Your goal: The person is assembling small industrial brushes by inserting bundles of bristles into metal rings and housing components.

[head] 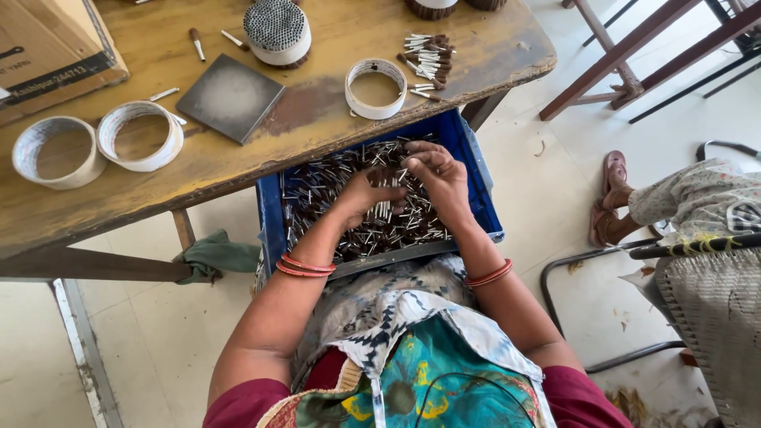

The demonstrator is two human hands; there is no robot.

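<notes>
While both hands dig in the blue plastic crate [476, 170] on the person's lap, the left hand [366, 195] is curled around a bunch of thin silver and brown sticks [392, 222], and the right hand [441, 176] pinches a few. Above them, the worn yellow wooden table [333, 111] holds three white tape rings [375, 88], one grey square plate [230, 97] and one round stick bundle [277, 30].

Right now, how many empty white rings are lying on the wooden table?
3: one ring at the table's left edge, a second ring just beside it, a third ring above the blue crate. Others may lie out of view.
</notes>
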